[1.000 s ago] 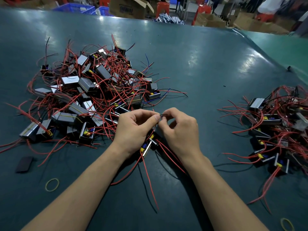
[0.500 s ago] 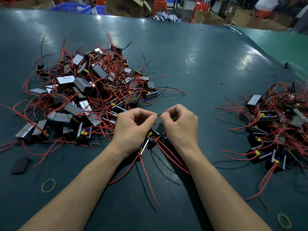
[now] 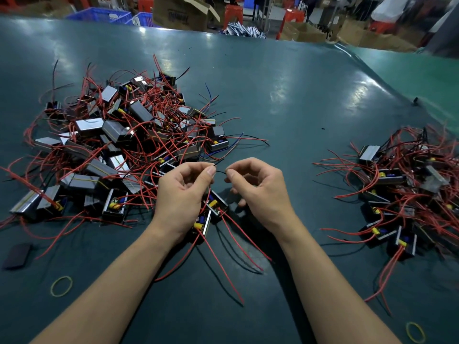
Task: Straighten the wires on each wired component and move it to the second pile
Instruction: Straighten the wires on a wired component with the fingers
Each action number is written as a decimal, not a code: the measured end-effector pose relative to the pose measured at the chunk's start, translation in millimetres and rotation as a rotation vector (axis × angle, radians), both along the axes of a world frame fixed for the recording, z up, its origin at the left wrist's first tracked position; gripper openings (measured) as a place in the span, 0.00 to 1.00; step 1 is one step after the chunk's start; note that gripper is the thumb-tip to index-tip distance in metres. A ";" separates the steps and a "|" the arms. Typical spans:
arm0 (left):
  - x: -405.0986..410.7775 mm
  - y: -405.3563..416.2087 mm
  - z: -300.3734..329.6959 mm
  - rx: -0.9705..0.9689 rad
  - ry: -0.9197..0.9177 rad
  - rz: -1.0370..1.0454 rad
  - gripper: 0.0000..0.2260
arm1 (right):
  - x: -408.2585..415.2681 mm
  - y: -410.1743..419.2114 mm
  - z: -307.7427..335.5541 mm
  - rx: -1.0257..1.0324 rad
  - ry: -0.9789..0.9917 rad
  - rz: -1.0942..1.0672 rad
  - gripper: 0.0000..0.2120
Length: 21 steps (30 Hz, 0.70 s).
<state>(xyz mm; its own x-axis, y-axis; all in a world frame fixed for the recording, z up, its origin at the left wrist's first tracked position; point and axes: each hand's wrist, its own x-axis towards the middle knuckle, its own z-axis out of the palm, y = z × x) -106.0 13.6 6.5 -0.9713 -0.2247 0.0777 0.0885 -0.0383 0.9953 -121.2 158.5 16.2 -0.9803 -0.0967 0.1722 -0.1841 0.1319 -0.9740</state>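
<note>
At table centre, six o'clock from the big pile (image 3: 119, 150) | second pile (image 3: 409, 194) at three o'clock | small boxy part (image 3: 211, 214), likely light, under both hands | left hand (image 3: 181, 194) and right hand (image 3: 258, 192) pinch its thin black wire (image 3: 219, 171); probably bendy, best gripped near the tip.

Black component (image 3: 210, 213) with splayed red wires (image 3: 231, 247) lies between piles.

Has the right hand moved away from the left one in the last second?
Yes. The right hand has slid right, toward the smaller pile, opening a gap from the left hand; a thin black wire spans it.
</note>
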 end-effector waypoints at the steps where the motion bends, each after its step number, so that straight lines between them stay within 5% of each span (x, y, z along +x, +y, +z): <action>1: -0.2 -0.4 0.0 -0.001 0.000 -0.004 0.02 | 0.1 -0.2 0.6 0.002 -0.008 0.008 0.06; 13: 2.5 1.4 0.9 -0.199 0.051 0.005 0.03 | -0.7 -0.6 -0.6 0.116 0.004 -0.008 0.05; 21: 2.3 6.4 2.6 -0.337 0.095 0.022 0.03 | -0.2 -14.0 -13.8 0.328 0.238 -0.304 0.06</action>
